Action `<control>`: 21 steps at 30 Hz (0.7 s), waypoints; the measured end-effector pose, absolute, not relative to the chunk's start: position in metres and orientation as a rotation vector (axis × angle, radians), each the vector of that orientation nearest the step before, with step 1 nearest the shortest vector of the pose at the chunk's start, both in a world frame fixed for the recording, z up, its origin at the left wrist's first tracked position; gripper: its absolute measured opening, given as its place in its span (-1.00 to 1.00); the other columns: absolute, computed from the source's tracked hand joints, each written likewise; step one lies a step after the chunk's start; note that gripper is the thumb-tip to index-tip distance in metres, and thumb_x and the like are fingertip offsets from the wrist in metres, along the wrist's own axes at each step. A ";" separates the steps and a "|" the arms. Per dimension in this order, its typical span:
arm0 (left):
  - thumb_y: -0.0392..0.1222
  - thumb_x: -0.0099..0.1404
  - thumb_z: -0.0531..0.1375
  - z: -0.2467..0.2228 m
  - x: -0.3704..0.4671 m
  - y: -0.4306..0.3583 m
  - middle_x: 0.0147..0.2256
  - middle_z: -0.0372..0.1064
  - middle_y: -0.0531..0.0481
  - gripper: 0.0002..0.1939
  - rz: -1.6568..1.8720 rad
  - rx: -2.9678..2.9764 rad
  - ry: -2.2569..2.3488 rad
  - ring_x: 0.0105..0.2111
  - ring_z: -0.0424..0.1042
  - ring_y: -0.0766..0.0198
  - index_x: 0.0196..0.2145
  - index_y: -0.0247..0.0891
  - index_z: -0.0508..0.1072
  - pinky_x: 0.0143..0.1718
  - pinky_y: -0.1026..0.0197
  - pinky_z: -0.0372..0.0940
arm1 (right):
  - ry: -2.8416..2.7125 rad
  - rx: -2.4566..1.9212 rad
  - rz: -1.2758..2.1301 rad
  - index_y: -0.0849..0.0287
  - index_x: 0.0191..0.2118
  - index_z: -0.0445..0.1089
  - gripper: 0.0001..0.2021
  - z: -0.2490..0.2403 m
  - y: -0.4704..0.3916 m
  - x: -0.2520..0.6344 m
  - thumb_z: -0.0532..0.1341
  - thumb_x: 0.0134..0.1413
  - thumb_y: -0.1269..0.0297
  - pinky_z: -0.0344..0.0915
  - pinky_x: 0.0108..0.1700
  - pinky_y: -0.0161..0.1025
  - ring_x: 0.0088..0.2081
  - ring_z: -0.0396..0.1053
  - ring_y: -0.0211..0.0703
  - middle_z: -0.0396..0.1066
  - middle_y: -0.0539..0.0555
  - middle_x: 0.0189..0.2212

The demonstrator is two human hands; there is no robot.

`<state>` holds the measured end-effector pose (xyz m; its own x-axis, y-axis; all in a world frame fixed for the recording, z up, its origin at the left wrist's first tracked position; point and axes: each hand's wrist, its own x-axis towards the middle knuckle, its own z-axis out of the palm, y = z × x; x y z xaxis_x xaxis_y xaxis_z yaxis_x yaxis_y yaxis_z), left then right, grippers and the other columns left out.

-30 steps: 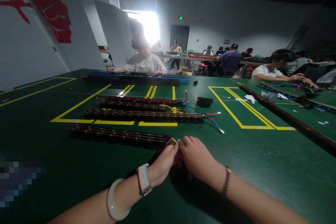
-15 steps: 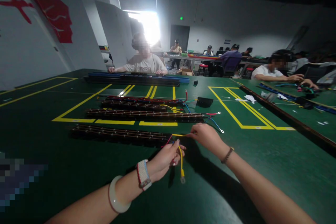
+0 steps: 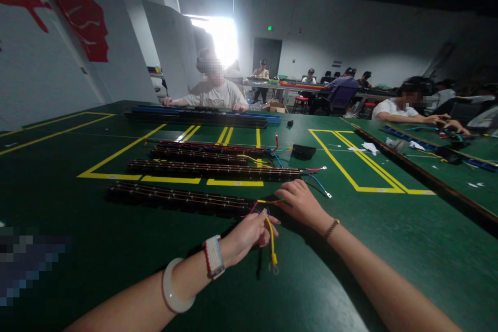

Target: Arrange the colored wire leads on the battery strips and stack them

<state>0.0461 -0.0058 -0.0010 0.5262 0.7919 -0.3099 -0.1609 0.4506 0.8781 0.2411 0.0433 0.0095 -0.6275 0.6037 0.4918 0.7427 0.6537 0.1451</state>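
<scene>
Closest to me on the green table lies a long dark strip (image 3: pixel 175 199) with thin bright lines along it. Short wires come out of its right end. My left hand (image 3: pixel 251 231) is closed near that end, its thumb and finger pinching a yellow wire (image 3: pixel 272 238). This wire hangs down and ends in a ring terminal (image 3: pixel 275 268). My right hand (image 3: pixel 301 199) is closed on a second yellow wire (image 3: pixel 266 201) that runs level from the strip's end. A thin red wire (image 3: pixel 252 208) shows between the strip and my left hand.
Behind lie more dark strips (image 3: pixel 213 168) with red and blue wires, and a black block (image 3: pixel 303 151). Yellow tape lines (image 3: pixel 116 176) mark the green table (image 3: pixel 97 249). A long brown bar (image 3: pixel 424 176) slants along the right. Across the table sits a co-worker (image 3: pixel 216 94); another (image 3: pixel 400 109) works at right.
My right hand has turned slightly and come a little closer to my left hand. The hanging yellow wire has swung slightly to the right.
</scene>
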 end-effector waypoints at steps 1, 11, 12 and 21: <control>-0.03 0.37 -0.07 -0.002 0.046 -0.005 -0.47 0.34 -0.05 -0.67 0.675 0.898 0.799 -0.61 0.19 0.45 -0.27 -0.38 0.28 -0.53 0.31 0.01 | -2.499 -0.937 -0.510 0.15 -0.19 0.39 -0.83 0.011 0.040 0.242 0.11 0.19 0.22 0.15 -0.11 -0.16 -0.28 0.26 -0.18 0.38 0.08 -0.30; -0.01 0.35 -0.10 -0.006 0.046 -0.003 -0.57 0.29 0.03 -0.68 0.640 0.812 0.764 -0.61 0.29 0.37 -0.33 -0.32 0.24 -0.49 0.29 0.11 | -2.761 -0.309 -0.671 0.18 -0.03 0.33 -0.76 0.011 0.028 0.240 0.05 0.23 0.40 0.24 -0.06 -0.18 -0.19 0.32 -0.22 0.42 0.10 -0.19; 0.00 0.35 -0.11 -0.006 0.045 -0.002 -0.59 0.29 0.02 -0.65 0.619 0.813 0.760 -0.61 0.29 0.35 -0.35 -0.33 0.25 -0.48 0.28 0.12 | -2.763 -0.313 -0.644 0.19 -0.01 0.32 -0.75 0.011 0.028 0.241 0.04 0.24 0.39 0.24 -0.05 -0.18 -0.16 0.32 -0.21 0.42 0.11 -0.17; -0.17 0.26 -0.02 -0.012 0.044 0.001 -0.43 0.40 -0.15 -0.76 0.669 0.782 0.636 -0.53 0.33 0.34 -0.31 -0.41 0.32 -0.39 0.24 0.18 | -2.416 -0.693 -0.020 0.18 -0.10 0.39 -0.76 0.016 0.034 0.224 0.01 0.27 0.29 0.31 -0.21 -0.27 -0.26 0.33 -0.23 0.43 0.09 -0.29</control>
<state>0.0440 0.0015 -0.0117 0.6234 0.7373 -0.2602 -0.2981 0.5318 0.7927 0.2244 0.0338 0.0162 -0.6715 0.4751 0.5687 0.4844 0.8622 -0.1483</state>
